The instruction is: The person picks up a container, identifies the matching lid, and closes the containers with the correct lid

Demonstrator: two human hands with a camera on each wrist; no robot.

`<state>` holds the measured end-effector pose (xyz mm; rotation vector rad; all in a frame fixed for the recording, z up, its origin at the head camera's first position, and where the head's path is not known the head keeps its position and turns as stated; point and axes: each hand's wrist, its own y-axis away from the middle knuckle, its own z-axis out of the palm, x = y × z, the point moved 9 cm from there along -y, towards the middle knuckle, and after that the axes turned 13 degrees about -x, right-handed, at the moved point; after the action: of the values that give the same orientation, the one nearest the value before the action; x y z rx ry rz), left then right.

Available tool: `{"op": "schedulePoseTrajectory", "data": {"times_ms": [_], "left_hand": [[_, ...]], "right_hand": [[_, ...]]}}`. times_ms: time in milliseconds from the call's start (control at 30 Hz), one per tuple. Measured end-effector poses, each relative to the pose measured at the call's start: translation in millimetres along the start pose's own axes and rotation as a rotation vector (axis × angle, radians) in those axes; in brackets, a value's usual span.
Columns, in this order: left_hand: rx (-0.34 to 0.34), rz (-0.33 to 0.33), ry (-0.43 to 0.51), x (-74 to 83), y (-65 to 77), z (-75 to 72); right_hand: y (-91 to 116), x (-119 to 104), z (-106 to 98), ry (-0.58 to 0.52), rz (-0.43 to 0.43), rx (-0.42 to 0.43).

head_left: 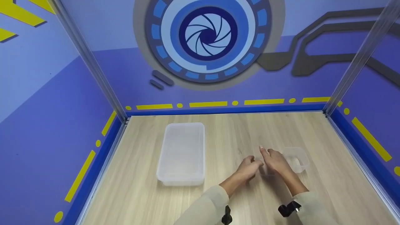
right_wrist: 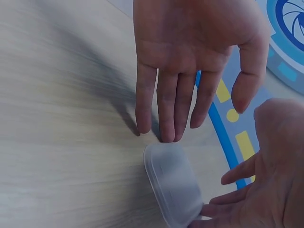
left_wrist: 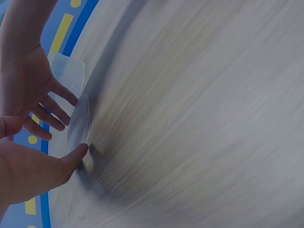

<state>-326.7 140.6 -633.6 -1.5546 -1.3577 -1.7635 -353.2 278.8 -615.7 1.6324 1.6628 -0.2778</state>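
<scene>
A small translucent plastic lid [right_wrist: 173, 183] with rounded corners lies low over the table between the two hands. My left hand [head_left: 249, 168] touches one end of it with extended fingertips [right_wrist: 209, 210], its thumb away from the lid. At the other end, the straight fingers of my right hand [head_left: 276, 161] reach to the lid's edge, and its thumb stands apart. Seen from the left wrist, the lid [left_wrist: 80, 122] sits between the fingertips of both hands. Just right of the right hand stands a small clear open container [head_left: 301, 156], partly covered by that hand.
A larger translucent box [head_left: 182, 153] with its lid on stands on the left of the wooden table [head_left: 225, 137]. Blue and purple panels [head_left: 109, 72] with yellow markings enclose the table at the back and sides.
</scene>
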Motion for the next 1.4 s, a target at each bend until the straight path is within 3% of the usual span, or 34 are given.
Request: {"op": "schedulePoseTrajectory", "data": {"times_ms": [267, 600, 867, 1400], "left_hand": [[-0.002, -0.004, 0.034, -4.0, -1.4, 0.1], [0.109, 0.065, 0.102, 1.5, -0.9, -8.4], [0.114, 0.039, 0.094, 0.0, -0.7, -2.8], [0.191, 0.076, 0.111, -1.7, -1.2, -12.9]], "right_hand": [[1.7, 1.3, -1.1, -0.009, 0.005, 0.028], [7.4, 2.6, -5.2, -0.015, -0.009, 0.091], [8.0, -2.4, -2.1, 0.01, 0.003, 0.108], [6.9, 2.4, -5.7, -0.157, 0.026, 0.07]]}}
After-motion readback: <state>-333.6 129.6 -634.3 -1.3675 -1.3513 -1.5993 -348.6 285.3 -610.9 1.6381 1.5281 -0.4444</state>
